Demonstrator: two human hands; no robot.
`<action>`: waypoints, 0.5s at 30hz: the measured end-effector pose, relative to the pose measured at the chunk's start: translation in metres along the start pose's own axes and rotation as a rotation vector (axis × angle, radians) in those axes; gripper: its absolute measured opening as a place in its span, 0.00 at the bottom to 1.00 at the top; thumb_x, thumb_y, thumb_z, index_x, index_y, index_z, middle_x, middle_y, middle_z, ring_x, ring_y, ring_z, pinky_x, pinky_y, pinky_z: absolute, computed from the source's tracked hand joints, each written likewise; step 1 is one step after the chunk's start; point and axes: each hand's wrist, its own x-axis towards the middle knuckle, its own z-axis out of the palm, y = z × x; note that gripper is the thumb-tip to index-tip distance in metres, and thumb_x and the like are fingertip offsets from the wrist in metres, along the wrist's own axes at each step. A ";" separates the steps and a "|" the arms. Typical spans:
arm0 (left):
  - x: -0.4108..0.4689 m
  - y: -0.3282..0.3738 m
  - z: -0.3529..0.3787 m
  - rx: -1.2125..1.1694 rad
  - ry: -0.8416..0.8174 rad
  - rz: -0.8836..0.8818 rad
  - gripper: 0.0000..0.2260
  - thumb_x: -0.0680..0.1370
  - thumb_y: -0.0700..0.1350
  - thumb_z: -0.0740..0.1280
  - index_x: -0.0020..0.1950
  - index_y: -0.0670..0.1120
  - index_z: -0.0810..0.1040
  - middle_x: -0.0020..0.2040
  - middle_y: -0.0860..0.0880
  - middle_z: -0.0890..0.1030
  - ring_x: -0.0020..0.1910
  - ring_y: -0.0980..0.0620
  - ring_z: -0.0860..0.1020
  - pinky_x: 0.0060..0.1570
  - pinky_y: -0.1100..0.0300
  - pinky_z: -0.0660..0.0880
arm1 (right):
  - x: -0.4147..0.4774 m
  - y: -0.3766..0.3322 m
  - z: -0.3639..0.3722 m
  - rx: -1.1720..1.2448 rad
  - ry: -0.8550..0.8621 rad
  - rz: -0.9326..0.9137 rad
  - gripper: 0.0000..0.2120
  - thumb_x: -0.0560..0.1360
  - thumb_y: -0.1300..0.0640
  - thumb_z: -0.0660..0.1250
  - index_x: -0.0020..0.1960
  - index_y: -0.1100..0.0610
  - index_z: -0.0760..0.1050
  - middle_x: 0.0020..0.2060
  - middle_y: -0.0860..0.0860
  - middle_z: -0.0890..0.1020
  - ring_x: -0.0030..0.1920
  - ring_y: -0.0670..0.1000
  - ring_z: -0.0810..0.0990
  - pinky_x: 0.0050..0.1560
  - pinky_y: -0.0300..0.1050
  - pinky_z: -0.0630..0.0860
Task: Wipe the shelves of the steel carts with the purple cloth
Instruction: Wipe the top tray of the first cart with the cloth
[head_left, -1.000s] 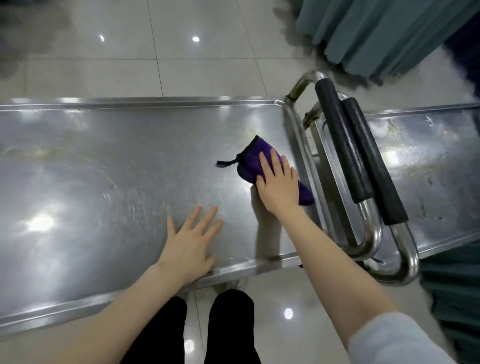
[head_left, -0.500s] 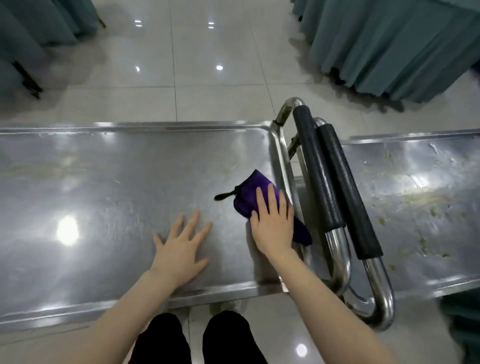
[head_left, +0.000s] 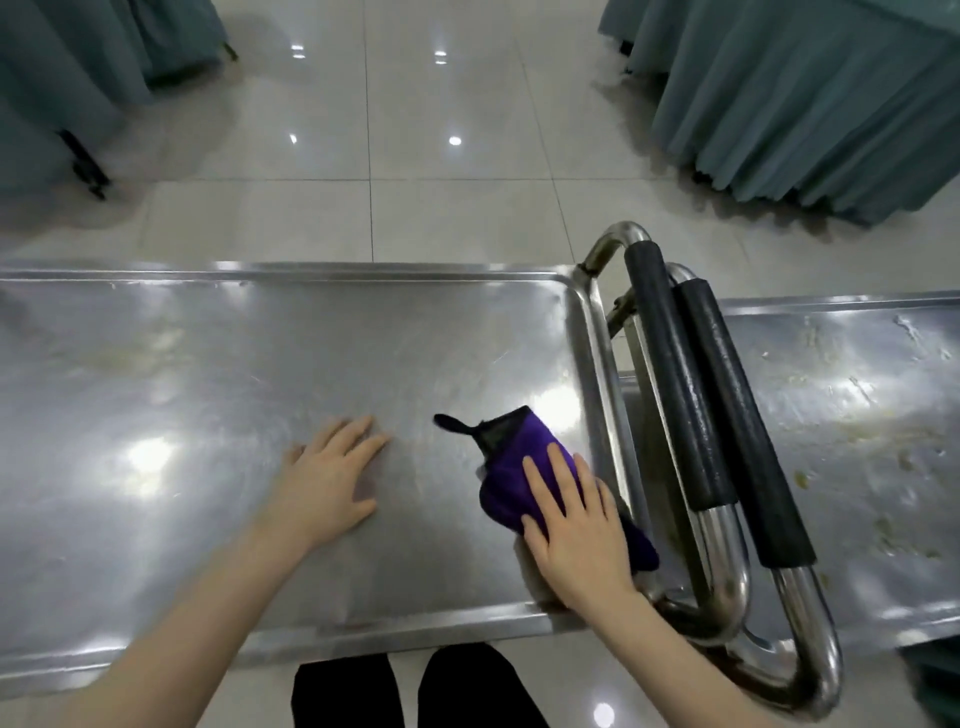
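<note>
Purple cloth (head_left: 511, 470) lies right of centre in the frame on the left steel cart's top shelf (head_left: 208, 374), close to its right rim, pressed flat under the right hand (head_left: 574, 535) with straight fingers. Left hand (head_left: 330, 480) rests spread flat on the shelf at centre. Second cart (head_left: 857, 415), with smeared residue, stands at the right edge.

A single wide-angle view (worn on the person's head) looks forward and steeply down from the near edge of the steel cart's shelf (head_left: 208, 364), close above it, facing its far edge. The tiled floor (head_left: 441, 208) lies beyond, and a second cart (head_left: 857, 415) adjoins on the right.
</note>
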 end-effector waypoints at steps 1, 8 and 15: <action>-0.002 -0.010 0.001 0.012 -0.003 -0.004 0.38 0.73 0.61 0.67 0.77 0.59 0.50 0.79 0.57 0.45 0.77 0.52 0.49 0.71 0.45 0.58 | 0.017 0.002 -0.006 -0.002 0.015 0.029 0.32 0.79 0.45 0.59 0.79 0.50 0.54 0.78 0.55 0.56 0.77 0.60 0.57 0.73 0.60 0.61; 0.002 -0.031 0.014 0.018 0.062 0.083 0.41 0.70 0.65 0.68 0.77 0.60 0.52 0.79 0.55 0.46 0.77 0.49 0.53 0.70 0.42 0.56 | 0.184 -0.003 -0.046 0.041 0.083 0.367 0.31 0.81 0.43 0.51 0.80 0.51 0.46 0.79 0.55 0.49 0.77 0.61 0.50 0.76 0.60 0.52; 0.005 -0.043 0.007 0.041 0.130 0.189 0.40 0.63 0.66 0.71 0.73 0.55 0.68 0.75 0.52 0.65 0.69 0.47 0.70 0.66 0.39 0.64 | 0.124 -0.070 -0.022 -0.033 0.094 0.051 0.31 0.79 0.43 0.53 0.80 0.48 0.51 0.79 0.52 0.53 0.78 0.59 0.50 0.75 0.57 0.53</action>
